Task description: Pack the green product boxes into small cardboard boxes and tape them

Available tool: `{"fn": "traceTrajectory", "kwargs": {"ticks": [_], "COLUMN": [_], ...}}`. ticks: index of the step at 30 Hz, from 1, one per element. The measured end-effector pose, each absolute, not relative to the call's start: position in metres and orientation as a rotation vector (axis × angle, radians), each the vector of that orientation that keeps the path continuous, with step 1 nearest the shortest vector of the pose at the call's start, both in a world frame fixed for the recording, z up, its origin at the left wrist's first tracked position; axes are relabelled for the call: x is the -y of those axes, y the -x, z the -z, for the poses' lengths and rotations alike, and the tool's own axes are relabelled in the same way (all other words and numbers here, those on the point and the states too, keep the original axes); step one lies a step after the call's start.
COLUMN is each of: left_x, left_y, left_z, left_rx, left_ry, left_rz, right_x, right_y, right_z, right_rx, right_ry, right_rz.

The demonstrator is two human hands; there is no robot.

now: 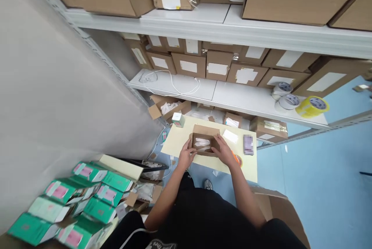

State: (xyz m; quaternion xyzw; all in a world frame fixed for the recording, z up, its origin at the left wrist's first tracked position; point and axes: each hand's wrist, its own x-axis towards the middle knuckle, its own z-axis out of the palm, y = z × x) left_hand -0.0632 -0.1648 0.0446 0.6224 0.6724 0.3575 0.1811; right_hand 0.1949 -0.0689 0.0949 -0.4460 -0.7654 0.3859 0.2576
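Note:
A small open cardboard box (205, 128) sits on the pale yellow tabletop (174, 144), its back flap standing up. Several white strips (202, 142) lie inside it; what they are I cannot tell. My left hand (186, 156) grips the box's left front corner, thumb at the rim. On the opposite side my right hand (224, 150) holds the right wall, its fingers over the edge. Close to my right wrist lies an orange tape dispenser (237, 159), partly hidden by the arm. A white label sheet (230, 136) is just behind that hand.
A small white-and-green box (178, 119) stands at the table's back left, and a blurred purple item (248, 144) lies at its right. Behind rises a shelf (244, 95) with cartons and tape rolls (312, 106). Green boxes (100, 209) are stacked at lower left.

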Motion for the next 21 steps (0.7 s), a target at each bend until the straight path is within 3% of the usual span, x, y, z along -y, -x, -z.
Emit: {"fn": "traceTrajectory", "kwargs": {"ticks": [5,11,15,21], "left_x": [0.116,0.089,0.078,0.021], "left_y": [0.098,0.160,0.196,0.256], "left_z": [0.000,0.030,0.024,-0.005], "left_rx": [-1.788,-1.665,-1.593,-1.959], "left_ry": [-1.655,-1.597,-1.596,-1.404], "left_rz": [-0.846,-0.600,-0.799,-1.060], "right_x": [0.053,0.031,0.006,-0.027], "right_y": [-0.164,-0.074,-0.003,0.101], "right_z": [-0.091,-0.069,-0.053,-0.034], "right_rx": [1.904,1.503,1.422,1.283], "right_ry": [1.298,1.366,1.369,1.529], "right_rz": [-1.099,-1.489,-1.621,-1.616]}}
